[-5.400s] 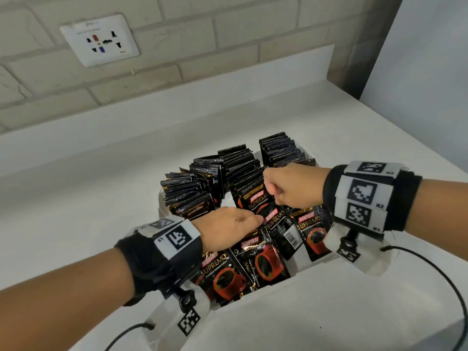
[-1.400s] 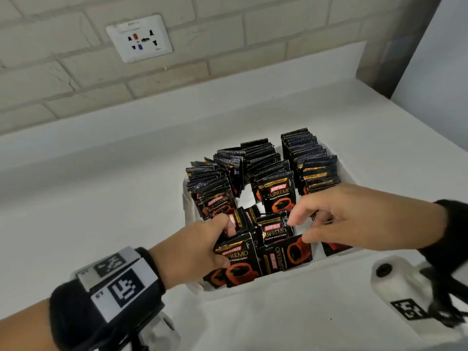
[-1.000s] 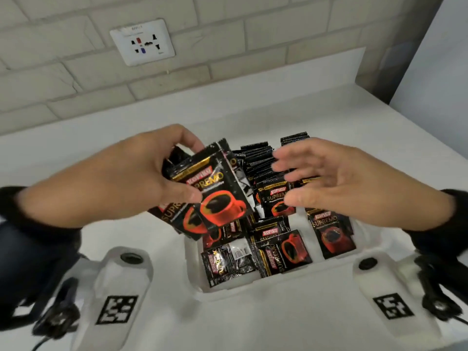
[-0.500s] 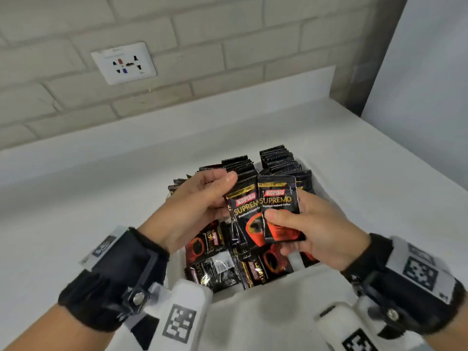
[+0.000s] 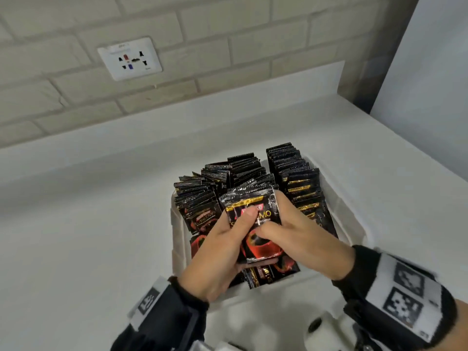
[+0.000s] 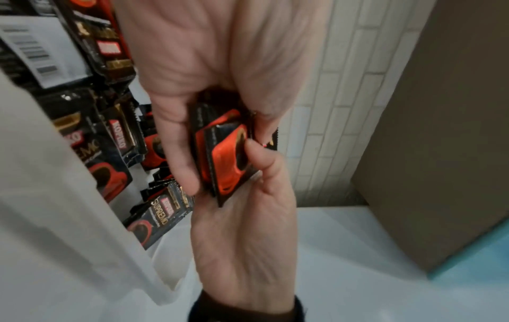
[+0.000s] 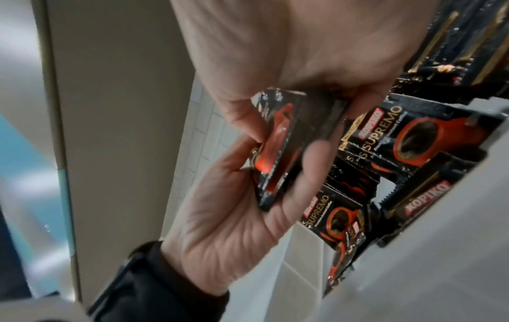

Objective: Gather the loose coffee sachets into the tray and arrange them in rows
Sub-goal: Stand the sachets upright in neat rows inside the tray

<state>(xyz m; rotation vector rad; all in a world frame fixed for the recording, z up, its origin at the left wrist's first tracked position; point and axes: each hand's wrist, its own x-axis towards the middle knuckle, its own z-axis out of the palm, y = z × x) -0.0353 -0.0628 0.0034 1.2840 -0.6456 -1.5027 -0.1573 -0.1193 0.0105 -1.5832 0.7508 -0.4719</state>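
Both hands, the left hand and right hand, are clamping a small stack of glossy black-and-red foil coffee sachets upright above the white plastic tray, seemingly squaring its edges to fit the standing rows.

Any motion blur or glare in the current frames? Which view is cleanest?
Head view is cleanest: socket sharp, only the right wristband smears, slight glare on the held sachets. Left wrist view: tray wall is soft, prints on loose sachets readable. Right wrist view: the most blur, fingers smeared, background streaked.
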